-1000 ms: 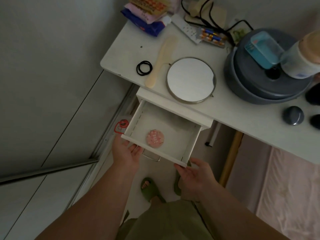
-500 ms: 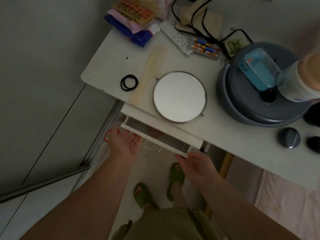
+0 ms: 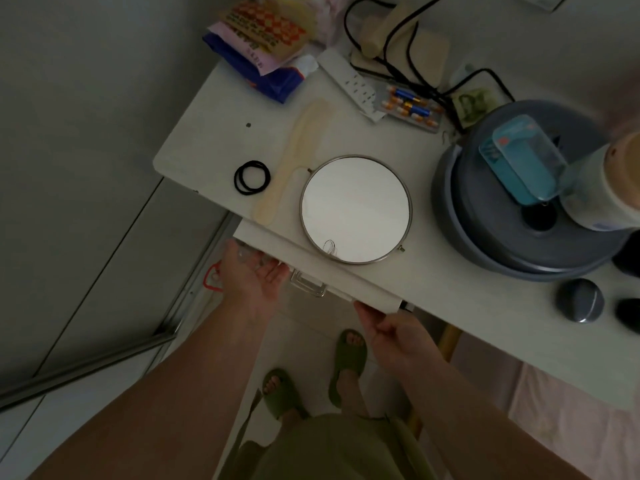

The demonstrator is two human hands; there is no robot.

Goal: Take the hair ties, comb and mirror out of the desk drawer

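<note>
We press both open hands, left (image 3: pixel 254 275) and right (image 3: pixel 391 336), against the drawer (image 3: pixel 311 258) front; its inside is hidden under the bench (image 3: pixel 450 289), below the mirror (image 3: pixel 356 208).

Bedroom — vanity desk (image 3: pixel 207 140) w/ mirror (image 3: pixel 355 209)

Desk clutter and floor seen around the hands

Beyond the right hand a grey round appliance (image 3: pixel 530 216) is set on the white desk top (image 3: pixel 450 306), with a teal box (image 3: pixel 523 161) upon it; a grey pebble-shaped object (image 3: pixel 580 299) lies further right. Far beyond the left hand, snack packets (image 3: pixel 263 39), a power strip (image 3: pixel 349 84) and blister-packed capsules (image 3: pixel 412 107) are seen. Green slippers (image 3: pixel 349 362) are worn below.
</note>
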